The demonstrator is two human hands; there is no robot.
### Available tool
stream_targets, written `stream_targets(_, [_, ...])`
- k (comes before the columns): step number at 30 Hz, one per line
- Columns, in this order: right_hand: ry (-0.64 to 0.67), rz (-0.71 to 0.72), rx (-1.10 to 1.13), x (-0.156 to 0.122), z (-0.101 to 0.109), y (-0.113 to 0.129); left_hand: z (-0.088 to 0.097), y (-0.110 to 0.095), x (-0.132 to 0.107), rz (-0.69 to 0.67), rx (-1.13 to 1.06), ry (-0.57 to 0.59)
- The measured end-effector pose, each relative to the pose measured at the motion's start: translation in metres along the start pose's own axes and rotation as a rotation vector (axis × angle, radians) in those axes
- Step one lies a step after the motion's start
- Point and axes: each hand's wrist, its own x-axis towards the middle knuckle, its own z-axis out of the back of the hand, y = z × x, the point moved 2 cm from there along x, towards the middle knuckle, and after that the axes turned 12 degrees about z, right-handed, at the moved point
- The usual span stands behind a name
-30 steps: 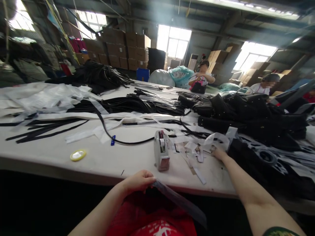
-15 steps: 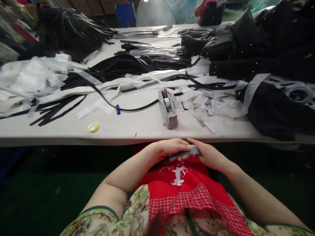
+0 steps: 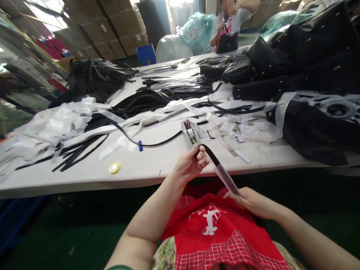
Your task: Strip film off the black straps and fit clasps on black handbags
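A black strap [image 3: 211, 155], partly wrapped in a pale translucent sleeve [image 3: 226, 179], runs between my two hands. My left hand [image 3: 192, 164] is closed around the strap's upper end, raised at the table's front edge. Lower and to the right, my right hand [image 3: 247, 200] grips the wrapped end above the red apron [image 3: 197, 225]. Just behind my left hand stands a grey tape dispenser [image 3: 189, 133], partly covered by the fingers. Left of it a long thin black strap [image 3: 160, 144] curves over the table past a small blue object [image 3: 140, 146].
A yellow round object [image 3: 114, 167] lies near the front edge of the white table [image 3: 135, 176]. Bundled black straps [image 3: 143, 101] and white wrapping [image 3: 64, 120] spread behind. Black bags [image 3: 303, 63] pile up at right. Across the table, a person [image 3: 225, 32] holds a black bag.
My left hand has risen to the dispenser with one strap end, and my right hand has moved lower right, drawing the strap out between them. The view has tilted up.
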Motion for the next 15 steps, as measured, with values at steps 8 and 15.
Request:
stream_targets(8, [-0.330,0.120,0.658,-0.012,0.017,0.009,-0.025,0.079,0.032,-0.334,1.669,0.034])
stream_targets(15, [-0.570,0.003,0.948,-0.025,0.024,-0.003,-0.047,0.094,0.017,-0.326,2.092,0.165])
